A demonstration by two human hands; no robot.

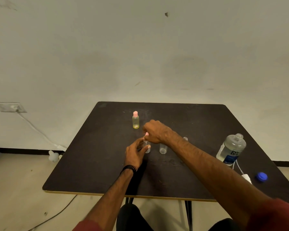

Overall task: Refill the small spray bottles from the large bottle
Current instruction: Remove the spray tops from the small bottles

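Hands meet mid-table (90,164): left hand (134,155) curled round small clear bottle (147,147), right hand (154,131) pinching pink cap (146,134) at its top. Yellow bottle (135,120) just beyond; uncapped large bottle (231,149) well right, blue cap (261,176) nearer

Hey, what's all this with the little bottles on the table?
A person is working on a small clear bottle at the middle of the dark table: the left hand holds its body while the right hand pinches its pink cap. A second clear bottle stands open beside it, a capped yellowish bottle behind. The large bottle stands uncapped at right, its blue cap lying nearby.
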